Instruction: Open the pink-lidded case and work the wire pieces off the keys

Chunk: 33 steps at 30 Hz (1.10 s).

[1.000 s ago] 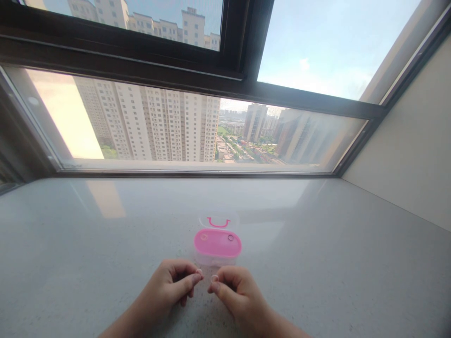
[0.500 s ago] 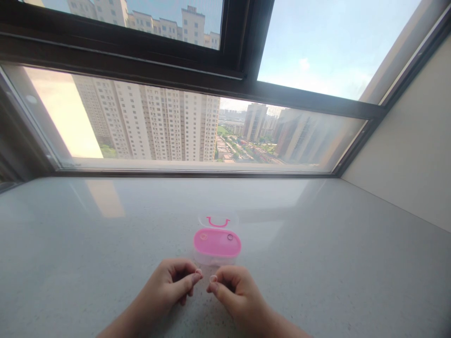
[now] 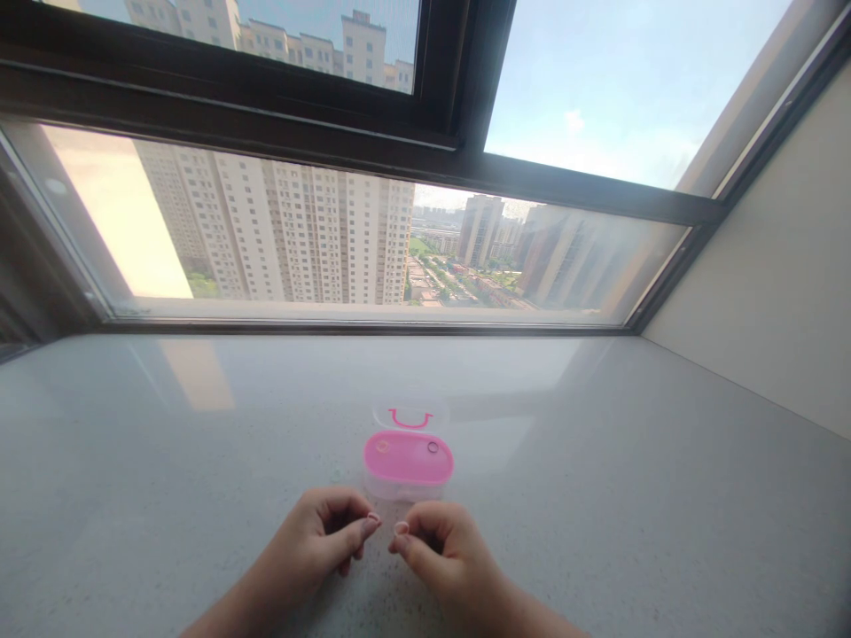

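My left hand (image 3: 332,532) is closed in a pinch, thumb against forefinger, on a small pale ring (image 3: 373,517) that shows only in part. Opposite it, a little apart, my right hand (image 3: 452,554) pinches another pale ring (image 3: 401,529), which stands up above the thumb tip. Just beyond both hands sits an oval box (image 3: 408,490) with clear sides and a pink top surface. On that pink surface lie a yellowish ring (image 3: 382,447) at the left and a dark ring (image 3: 433,447) at the right.
A clear lid with a pink handle (image 3: 410,421) lies behind the box. Everything rests on a pale speckled sill (image 3: 598,496). A dark window frame (image 3: 372,329) bounds it at the back, and a white wall (image 3: 784,266) stands on the right.
In my left hand the ring has tipped slightly, showing flatter and a little lower. Both hands otherwise keep their places in front of the box.
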Motion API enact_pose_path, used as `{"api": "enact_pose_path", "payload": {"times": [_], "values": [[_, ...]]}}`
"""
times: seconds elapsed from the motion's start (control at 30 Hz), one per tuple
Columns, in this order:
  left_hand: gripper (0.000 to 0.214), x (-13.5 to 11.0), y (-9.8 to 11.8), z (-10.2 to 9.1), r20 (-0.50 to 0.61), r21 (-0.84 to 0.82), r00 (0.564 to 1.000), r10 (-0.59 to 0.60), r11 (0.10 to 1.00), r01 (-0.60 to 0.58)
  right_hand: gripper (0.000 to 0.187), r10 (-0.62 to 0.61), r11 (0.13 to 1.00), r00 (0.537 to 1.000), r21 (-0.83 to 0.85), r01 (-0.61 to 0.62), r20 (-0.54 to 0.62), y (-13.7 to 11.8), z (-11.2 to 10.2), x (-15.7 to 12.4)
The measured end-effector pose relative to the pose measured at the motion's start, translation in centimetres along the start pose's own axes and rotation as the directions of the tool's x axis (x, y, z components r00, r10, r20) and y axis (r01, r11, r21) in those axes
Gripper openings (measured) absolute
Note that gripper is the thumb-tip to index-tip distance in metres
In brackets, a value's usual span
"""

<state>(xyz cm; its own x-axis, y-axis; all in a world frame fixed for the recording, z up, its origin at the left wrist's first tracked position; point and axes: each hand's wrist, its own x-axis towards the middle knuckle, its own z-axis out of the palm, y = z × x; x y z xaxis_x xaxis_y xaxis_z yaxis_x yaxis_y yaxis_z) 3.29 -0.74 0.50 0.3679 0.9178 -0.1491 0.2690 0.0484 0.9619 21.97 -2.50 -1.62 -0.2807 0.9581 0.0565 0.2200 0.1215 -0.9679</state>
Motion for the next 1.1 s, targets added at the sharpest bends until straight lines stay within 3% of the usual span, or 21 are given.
{"api": "enact_pose_path", "payload": {"times": [1.1], "values": [[0.028, 0.17, -0.1, -0.12, 0.009, -0.028, 1.0, -0.006, 1.0, 0.007, 0.026, 0.013, 1.0, 1.0, 0.002, -0.013, 0.006, 0.14, -0.03, 0.07]]}}
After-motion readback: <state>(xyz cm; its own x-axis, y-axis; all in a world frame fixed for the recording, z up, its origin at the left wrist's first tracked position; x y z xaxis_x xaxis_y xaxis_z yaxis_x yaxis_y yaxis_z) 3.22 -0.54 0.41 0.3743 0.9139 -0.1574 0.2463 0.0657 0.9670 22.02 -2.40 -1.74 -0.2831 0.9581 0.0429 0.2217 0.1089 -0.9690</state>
